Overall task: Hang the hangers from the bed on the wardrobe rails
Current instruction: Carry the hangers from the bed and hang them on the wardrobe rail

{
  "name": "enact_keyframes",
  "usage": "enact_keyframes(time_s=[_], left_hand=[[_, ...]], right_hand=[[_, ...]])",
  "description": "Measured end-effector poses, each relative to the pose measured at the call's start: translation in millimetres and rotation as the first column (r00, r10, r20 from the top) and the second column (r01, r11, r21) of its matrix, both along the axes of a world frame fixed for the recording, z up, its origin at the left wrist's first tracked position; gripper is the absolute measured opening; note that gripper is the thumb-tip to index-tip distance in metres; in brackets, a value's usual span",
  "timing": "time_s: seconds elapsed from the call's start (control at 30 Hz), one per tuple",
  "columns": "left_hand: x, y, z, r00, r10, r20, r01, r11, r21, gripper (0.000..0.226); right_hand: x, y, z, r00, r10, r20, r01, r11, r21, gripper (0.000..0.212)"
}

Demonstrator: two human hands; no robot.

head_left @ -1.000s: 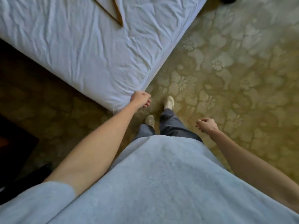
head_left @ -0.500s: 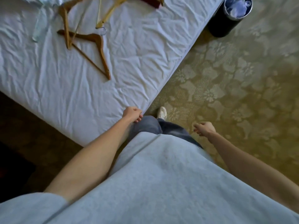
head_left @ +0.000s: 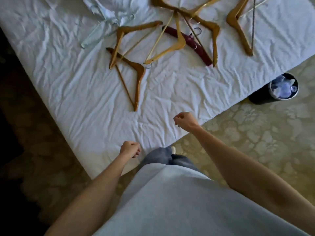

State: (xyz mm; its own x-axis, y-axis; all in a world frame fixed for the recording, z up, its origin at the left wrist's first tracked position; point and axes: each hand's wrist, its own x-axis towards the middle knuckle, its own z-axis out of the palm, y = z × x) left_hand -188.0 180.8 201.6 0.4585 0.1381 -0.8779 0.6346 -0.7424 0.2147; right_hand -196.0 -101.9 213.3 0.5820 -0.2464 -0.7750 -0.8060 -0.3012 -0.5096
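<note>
Reaching for hangers on the bed
Both hands, left hand and right hand, hang loosely curled, grasping nothing. The nearest wooden hanger lies alone on the bed; take it by its neck, clear of the tangled pile.

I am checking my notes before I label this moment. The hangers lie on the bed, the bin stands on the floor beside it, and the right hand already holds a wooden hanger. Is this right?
Not quite. The head view shows the right hand holding nothing, its fingers loosely curled above the sheet. The hangers do lie on the bed, and the bin stands on the floor beside it.
</note>
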Motion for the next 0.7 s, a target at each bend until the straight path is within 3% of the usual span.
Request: enact_keyframes(time_s=[0.17,0.33,0.43,0.57,0.7], left_hand=[[55,-26,-10,0.998,0.067,0.013,-0.067,0.998,-0.012,0.021],[139,-67,-36,0.977,0.151,0.15,-0.153,0.988,0.004,0.022],[192,-91,-61,0.95,0.198,0.239,-0.208,0.978,0.015,0.024],[251,-117,-116,0.898,0.205,0.388,-0.259,0.961,0.092,0.024],[273,-129,-182,0.899,0.096,0.428,-0.192,0.963,0.189,0.051]], right_hand=[[79,-11,-7,0.998,0.048,-0.035,-0.048,0.999,0.006,0.018],[177,-36,-28,1.0,-0.03,-0.002,0.03,0.998,0.051,0.016],[242,-49,-59,0.986,-0.166,-0.007,0.165,0.981,0.097,0.023],[319,-63,-115,0.9,-0.432,-0.059,0.434,0.876,0.208,0.032],[361,-72,-173,0.825,-0.559,-0.08,0.558,0.785,0.271,0.049]])
